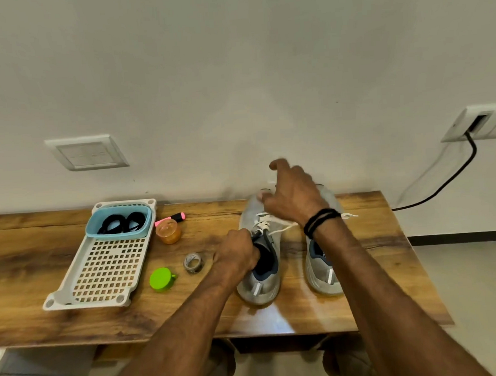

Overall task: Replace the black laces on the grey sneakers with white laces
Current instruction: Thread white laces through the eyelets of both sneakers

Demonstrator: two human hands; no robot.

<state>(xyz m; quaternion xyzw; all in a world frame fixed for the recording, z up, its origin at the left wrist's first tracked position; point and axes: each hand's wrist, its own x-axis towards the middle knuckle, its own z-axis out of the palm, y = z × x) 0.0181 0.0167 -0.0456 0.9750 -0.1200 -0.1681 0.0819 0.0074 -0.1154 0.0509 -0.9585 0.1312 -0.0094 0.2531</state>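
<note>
The left hand (236, 254) grips the grey sneaker (261, 286) by its tongue. The right hand (293, 198) hovers near the desk (25, 247) back edge, fingers half-curled, perhaps pinching the white lace (283, 228); too blurred to tell.

Gripping the collar of the grey sneaker (259, 287) with the left hand (236, 253), holding the blurred right hand (294, 196) above its toe, with white lace (282, 229) trailing toward three o'clock.

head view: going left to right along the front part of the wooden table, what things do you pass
white perforated tray → green cap → grey tape roll → first grey sneaker → second grey sneaker
</note>
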